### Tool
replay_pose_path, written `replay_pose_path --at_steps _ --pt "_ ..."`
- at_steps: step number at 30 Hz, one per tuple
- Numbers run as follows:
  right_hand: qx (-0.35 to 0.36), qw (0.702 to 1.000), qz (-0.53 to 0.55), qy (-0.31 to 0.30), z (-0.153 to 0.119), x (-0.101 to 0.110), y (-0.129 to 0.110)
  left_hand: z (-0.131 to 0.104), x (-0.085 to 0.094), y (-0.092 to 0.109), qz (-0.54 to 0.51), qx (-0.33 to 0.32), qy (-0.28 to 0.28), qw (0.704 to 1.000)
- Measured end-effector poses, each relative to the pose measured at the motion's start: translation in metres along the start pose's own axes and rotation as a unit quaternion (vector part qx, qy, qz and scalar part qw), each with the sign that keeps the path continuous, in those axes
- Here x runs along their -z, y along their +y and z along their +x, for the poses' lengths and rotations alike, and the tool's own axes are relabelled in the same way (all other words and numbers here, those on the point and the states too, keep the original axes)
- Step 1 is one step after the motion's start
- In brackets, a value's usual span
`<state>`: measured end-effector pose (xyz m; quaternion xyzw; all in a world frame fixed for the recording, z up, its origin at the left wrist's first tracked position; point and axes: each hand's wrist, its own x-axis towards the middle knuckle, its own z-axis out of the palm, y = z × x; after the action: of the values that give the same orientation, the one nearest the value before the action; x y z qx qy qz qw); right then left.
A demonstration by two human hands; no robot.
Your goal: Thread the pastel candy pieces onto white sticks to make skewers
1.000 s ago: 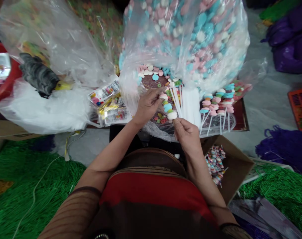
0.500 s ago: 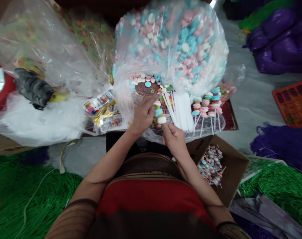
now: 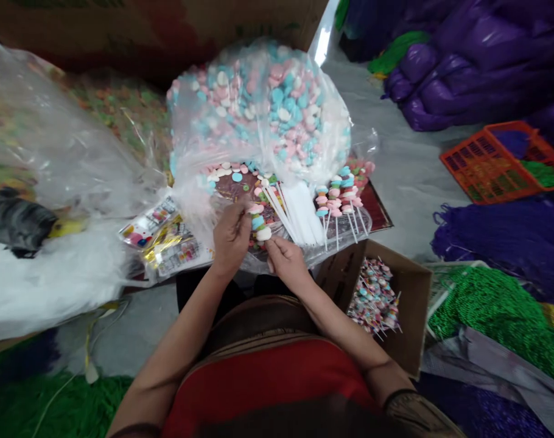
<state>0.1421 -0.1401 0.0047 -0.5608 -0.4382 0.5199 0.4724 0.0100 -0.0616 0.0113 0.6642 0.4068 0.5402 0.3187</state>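
A short stack of pink, blue, green and white candies (image 3: 259, 224) is held between my two hands over the table's front edge. My left hand (image 3: 232, 234) has its fingers curled in at the stack's upper left side. Below the white candy at the lower end, my right hand (image 3: 284, 258) pinches the skewer, whose stick is mostly hidden by the fingers. White sticks (image 3: 299, 213) lie just right of the stack. Finished-looking candy skewers (image 3: 345, 194) rest farther right on clear plastic. Behind my hands, loose candies (image 3: 222, 171) spill from a large clear bag (image 3: 263, 109).
At the left are candy bags (image 3: 117, 115), printed packets (image 3: 167, 240) and a grey-black bundle (image 3: 19, 219). A cardboard box (image 3: 411, 304) of candy skewers stands below the table at right. An orange crate (image 3: 482, 161) and purple bags (image 3: 464, 79) are farther right.
The view has shifted, so the table appears farther left and more of the right side shows. My left hand's fingers, earlier stretched toward the top of the stack, are now curled beside it.
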Motion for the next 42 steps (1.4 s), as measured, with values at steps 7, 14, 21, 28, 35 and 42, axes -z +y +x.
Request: replay_pose_path --at_steps 7,14,21,28,35,42 --pt "0.031 0.999 0.004 -0.044 0.001 0.004 0.000 0.006 -0.007 0.016 -0.296 0.251 0.078 0.918" --pt "0.052 0.998 -0.014 0.022 0.000 0.011 0.004 0.017 -0.008 0.030 -0.389 0.340 0.050 0.855" --pt "-0.025 0.997 0.069 0.017 -0.005 0.007 0.003 0.008 -0.023 0.045 -0.404 0.332 0.085 0.848" --pt "-0.041 0.993 0.091 0.062 -0.009 0.047 -0.010 0.006 -0.028 0.036 -0.398 0.333 0.032 0.854" --pt "0.100 0.911 -0.251 0.311 0.029 0.125 -0.008 0.012 -0.007 0.016 -0.365 0.300 0.069 0.878" --pt "0.117 0.817 -0.484 0.291 0.050 0.143 0.012 0.001 -0.006 -0.009 -0.306 0.281 0.102 0.904"
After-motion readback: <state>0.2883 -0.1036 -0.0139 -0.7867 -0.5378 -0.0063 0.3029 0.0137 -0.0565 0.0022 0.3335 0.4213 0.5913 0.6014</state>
